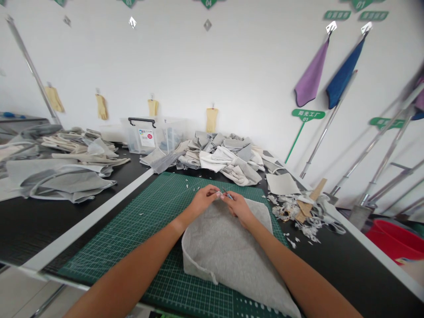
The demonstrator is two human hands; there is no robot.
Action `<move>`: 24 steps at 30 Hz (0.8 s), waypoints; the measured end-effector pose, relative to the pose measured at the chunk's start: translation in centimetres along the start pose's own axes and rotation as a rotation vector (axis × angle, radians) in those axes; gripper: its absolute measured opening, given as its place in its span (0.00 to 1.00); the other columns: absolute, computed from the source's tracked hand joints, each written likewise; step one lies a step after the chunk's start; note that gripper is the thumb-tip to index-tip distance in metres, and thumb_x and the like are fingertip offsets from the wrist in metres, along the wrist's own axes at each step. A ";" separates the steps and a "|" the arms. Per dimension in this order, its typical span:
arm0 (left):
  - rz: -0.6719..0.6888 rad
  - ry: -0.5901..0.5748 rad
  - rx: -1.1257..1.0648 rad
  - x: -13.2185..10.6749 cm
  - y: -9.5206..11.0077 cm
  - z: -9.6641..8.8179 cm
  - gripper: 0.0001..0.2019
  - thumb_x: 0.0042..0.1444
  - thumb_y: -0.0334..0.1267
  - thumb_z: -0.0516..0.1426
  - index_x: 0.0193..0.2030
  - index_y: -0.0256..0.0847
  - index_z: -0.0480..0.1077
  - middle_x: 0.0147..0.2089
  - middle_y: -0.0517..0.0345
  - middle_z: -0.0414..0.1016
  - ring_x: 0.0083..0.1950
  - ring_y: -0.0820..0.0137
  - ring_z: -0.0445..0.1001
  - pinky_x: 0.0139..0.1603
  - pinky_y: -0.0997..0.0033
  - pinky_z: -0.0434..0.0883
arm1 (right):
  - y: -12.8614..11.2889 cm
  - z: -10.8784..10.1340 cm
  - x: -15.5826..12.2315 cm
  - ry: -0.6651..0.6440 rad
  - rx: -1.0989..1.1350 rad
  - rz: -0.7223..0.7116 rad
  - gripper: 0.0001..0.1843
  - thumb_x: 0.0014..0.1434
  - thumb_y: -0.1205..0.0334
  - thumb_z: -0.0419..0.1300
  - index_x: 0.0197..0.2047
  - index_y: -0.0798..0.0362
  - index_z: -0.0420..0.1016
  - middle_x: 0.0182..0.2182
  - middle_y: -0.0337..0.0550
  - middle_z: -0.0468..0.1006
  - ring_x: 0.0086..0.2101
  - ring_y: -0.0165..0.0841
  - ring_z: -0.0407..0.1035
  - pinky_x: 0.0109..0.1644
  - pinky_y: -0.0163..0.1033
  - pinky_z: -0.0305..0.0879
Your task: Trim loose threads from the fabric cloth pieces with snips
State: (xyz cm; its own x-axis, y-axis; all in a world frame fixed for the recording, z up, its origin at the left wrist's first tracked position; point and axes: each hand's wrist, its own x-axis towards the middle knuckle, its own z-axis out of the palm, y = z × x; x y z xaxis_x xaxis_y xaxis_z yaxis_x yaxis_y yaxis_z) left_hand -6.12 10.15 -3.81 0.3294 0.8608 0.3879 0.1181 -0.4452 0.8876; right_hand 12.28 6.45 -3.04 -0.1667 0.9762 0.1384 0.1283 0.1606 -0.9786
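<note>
On the black table (pixel 26 225), to the far left, a loose heap (pixel 66 174) of grey and beige fabric. At the far middle, a clear plastic box (pixel 145 140) with a black handle, and beside it a second heap (pixel 225 154), grey and white. To the right, a tangle of white scraps (pixel 311 232) with a brown strip (pixel 310 199) on top; at the right edge, a red bucket (pixel 394 240). On the far wall, yellow gloves (pixel 212 120), a purple rag (pixel 313 73) and a blue rag (pixel 346 73).

In the near middle, on a green cutting mat (pixel 139 238), a grey cloth (pixel 228 247). Looks slightly creased, with a raised left edge and a small loose end at the near side; lies partly hidden under the right forearm (pixel 285 251).

At its far edge, left hand (pixel 203 201) with fingers pinched on the fabric; close beside, right hand (pixel 237 206) curled around a small pointed tool (pixel 227 193), too small to identify.
</note>
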 end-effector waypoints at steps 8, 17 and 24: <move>-0.194 -0.273 0.375 -0.8 2.1 -2.7 0.16 0.47 0.37 0.63 0.45 0.40 0.78 0.43 0.54 0.83 0.44 0.56 0.79 0.45 0.63 0.73 | -2.9 -1.4 0.9 0.124 0.017 -0.043 0.19 0.58 0.43 0.64 0.35 0.51 0.67 0.13 0.25 0.50 0.15 0.22 0.41 0.17 0.30 0.37; -0.505 -0.795 0.148 -3.9 7.8 -7.0 0.16 0.44 0.43 0.67 0.40 0.39 0.81 0.37 0.53 0.83 0.35 0.59 0.79 0.32 0.67 0.75 | -12.3 -6.1 -0.8 0.298 0.069 -0.247 0.17 0.58 0.48 0.66 0.37 0.52 0.70 0.17 0.26 0.49 0.17 0.21 0.40 0.19 0.30 0.35; -0.335 -0.495 0.265 -6.6 14.1 -11.6 0.12 0.53 0.45 0.61 0.38 0.40 0.80 0.37 0.57 0.81 0.38 0.60 0.79 0.30 0.73 0.72 | -19.4 -7.8 -5.5 0.500 0.060 -0.469 0.15 0.54 0.54 0.71 0.36 0.56 0.75 0.20 0.29 0.55 0.18 0.20 0.45 0.18 0.29 0.38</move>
State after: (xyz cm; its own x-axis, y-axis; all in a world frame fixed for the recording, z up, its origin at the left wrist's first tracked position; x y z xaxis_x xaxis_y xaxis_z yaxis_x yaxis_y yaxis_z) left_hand -17.47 0.98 9.04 0.6191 0.7767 -0.1157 0.4956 -0.2722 0.8248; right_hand 18.37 -0.92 16.38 0.2820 0.7577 0.5885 0.0955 0.5881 -0.8031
